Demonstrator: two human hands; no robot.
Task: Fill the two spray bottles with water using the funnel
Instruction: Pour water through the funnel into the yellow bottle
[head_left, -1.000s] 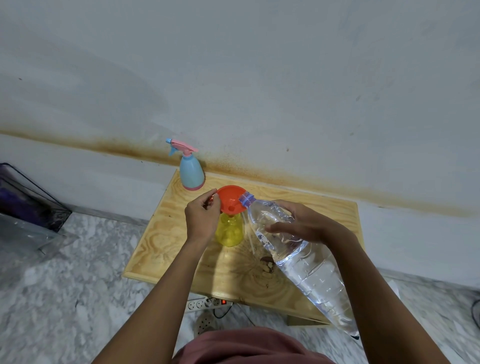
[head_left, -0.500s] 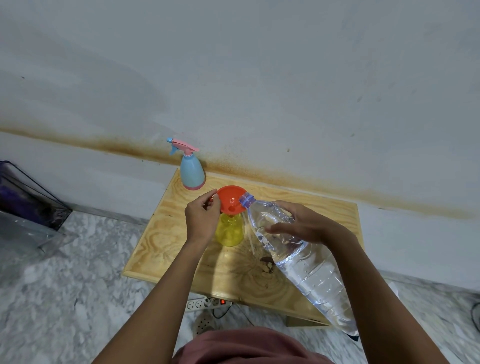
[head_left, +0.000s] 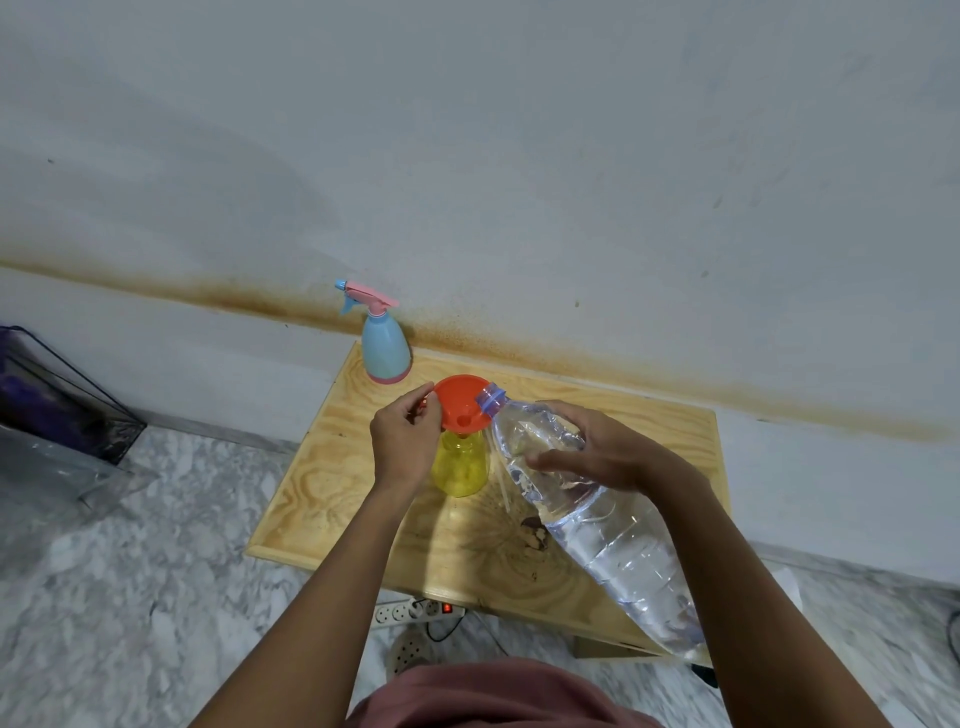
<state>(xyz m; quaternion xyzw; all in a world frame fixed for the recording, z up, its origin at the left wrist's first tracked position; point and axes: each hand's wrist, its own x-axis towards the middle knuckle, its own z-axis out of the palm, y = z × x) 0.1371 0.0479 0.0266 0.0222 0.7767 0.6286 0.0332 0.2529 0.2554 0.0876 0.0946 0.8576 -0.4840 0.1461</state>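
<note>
A yellow spray bottle (head_left: 460, 470) without its head stands in the middle of the wooden table (head_left: 332, 499). An orange funnel (head_left: 460, 402) sits in its neck. My left hand (head_left: 405, 441) pinches the funnel's left rim. My right hand (head_left: 597, 452) grips the upper part of a large clear water bottle (head_left: 597, 519), which is tilted with its open blue-ringed mouth over the funnel's right edge. A blue spray bottle (head_left: 383, 348) with a pink trigger head stands upright at the table's back left corner.
The table stands against a stained wall (head_left: 571, 208) on a marble floor (head_left: 130, 597). A white power strip (head_left: 415, 610) and cable lie under the table's front edge. A dark wire basket (head_left: 57, 400) and clear plastic lie at the far left.
The water bottle's mouth has stayed at the funnel's rim; both hands keep almost the same place. No clear movement otherwise.
</note>
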